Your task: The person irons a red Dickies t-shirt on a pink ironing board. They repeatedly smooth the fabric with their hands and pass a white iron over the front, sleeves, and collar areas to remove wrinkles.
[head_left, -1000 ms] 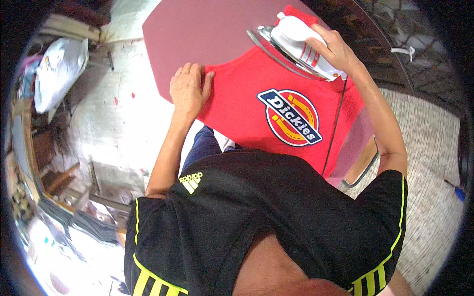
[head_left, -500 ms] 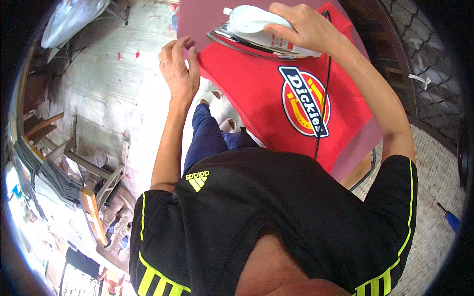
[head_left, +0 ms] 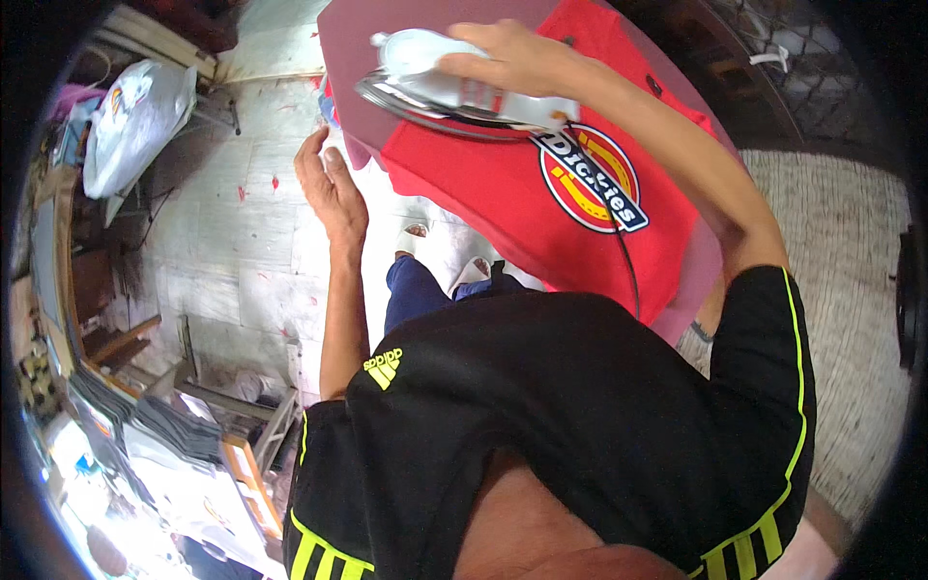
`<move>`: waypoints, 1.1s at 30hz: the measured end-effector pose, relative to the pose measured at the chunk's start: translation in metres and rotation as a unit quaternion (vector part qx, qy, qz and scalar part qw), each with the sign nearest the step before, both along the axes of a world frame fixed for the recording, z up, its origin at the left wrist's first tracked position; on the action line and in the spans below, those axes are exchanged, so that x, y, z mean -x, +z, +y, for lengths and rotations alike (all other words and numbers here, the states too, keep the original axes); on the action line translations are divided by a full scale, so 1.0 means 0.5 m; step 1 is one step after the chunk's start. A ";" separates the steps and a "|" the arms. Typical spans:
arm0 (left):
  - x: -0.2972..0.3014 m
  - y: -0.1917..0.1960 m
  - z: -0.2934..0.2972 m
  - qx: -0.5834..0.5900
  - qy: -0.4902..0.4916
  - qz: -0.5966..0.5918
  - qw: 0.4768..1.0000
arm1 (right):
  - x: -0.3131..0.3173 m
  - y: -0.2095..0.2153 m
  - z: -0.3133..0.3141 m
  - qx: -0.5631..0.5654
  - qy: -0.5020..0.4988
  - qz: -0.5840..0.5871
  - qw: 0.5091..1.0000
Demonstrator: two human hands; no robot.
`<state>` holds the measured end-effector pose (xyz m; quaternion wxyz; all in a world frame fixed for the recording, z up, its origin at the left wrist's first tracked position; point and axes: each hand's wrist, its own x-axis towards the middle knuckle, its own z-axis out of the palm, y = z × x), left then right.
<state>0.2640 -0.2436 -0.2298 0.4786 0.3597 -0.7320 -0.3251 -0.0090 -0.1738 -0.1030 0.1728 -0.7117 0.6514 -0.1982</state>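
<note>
My right hand (head_left: 517, 60) is wrapped round the handle of a white electric iron (head_left: 474, 95). The iron lies over the far left part of a red cloth (head_left: 483, 184), its front pointing left past the cloth's edge. It looks slightly blurred, and I cannot tell whether its sole touches the cloth. A dark cord (head_left: 626, 256) runs from its back across a printed emblem (head_left: 592, 179) in blue, yellow and white. My left hand (head_left: 333, 193) hangs in the air left of the cloth, holding nothing, with its fingers apart.
Under the cloth is a mauve-covered ironing surface (head_left: 353, 43). A white plastic-wrapped bundle (head_left: 140, 126) rests on a stand at the far left. Dark folded pieces (head_left: 174, 430) lie at the lower left beside a wooden frame (head_left: 246, 474). Metal latticework stands at the far right.
The iron in my right hand has moved left across the cloth. My left hand has drawn back from beside the cloth's left corner. The whole view has shifted a little.
</note>
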 end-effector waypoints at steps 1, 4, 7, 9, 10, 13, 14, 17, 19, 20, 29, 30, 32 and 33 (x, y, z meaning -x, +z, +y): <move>0.016 0.012 -0.007 0.006 -0.025 0.001 1.000 | 0.018 0.020 0.044 -0.002 -0.033 -0.007 0.999; 0.064 0.037 -0.022 0.036 -0.122 0.016 0.992 | 0.037 0.104 0.210 -0.037 -0.152 -0.008 0.988; 0.118 0.043 -0.019 0.086 -0.228 -0.014 0.970 | 0.018 0.154 0.392 -0.031 -0.342 0.029 0.939; 0.160 0.045 -0.021 0.123 -0.316 -0.042 0.940 | -0.001 0.167 0.507 -0.031 -0.454 -0.001 0.890; 0.179 0.047 -0.019 0.147 -0.330 -0.068 0.930 | -0.017 0.179 0.549 -0.049 -0.522 -0.034 0.851; 0.221 0.055 0.000 0.210 -0.382 -0.129 0.891 | -0.087 0.215 0.678 -0.031 -0.696 -0.117 0.708; 0.227 0.059 0.002 0.225 -0.393 -0.153 0.878 | -0.098 0.209 0.720 -0.026 -0.726 -0.126 0.676; 0.255 0.030 0.012 0.246 -0.412 -0.217 0.850 | -0.112 0.184 0.829 -0.018 -0.793 -0.154 0.589; 0.269 0.018 0.018 0.271 -0.411 -0.237 0.838 | -0.127 0.157 0.898 -0.027 -0.832 -0.135 0.538; 0.270 0.018 0.019 0.281 -0.407 -0.250 0.832 | -0.126 0.142 0.930 -0.035 -0.844 -0.126 0.520; 0.263 0.026 0.017 0.263 -0.399 -0.256 0.840 | -0.008 0.039 1.014 0.024 -0.839 -0.116 0.531; 0.262 0.021 0.017 0.262 -0.394 -0.258 0.842 | 0.012 0.026 1.029 0.035 -0.835 -0.124 0.535; 0.262 0.015 0.015 0.256 -0.399 -0.248 0.845 | 0.068 -0.002 1.063 0.056 -0.826 -0.143 0.542; 0.260 0.012 0.012 0.258 -0.398 -0.244 0.846 | 0.087 -0.008 1.079 0.051 -0.826 -0.146 0.542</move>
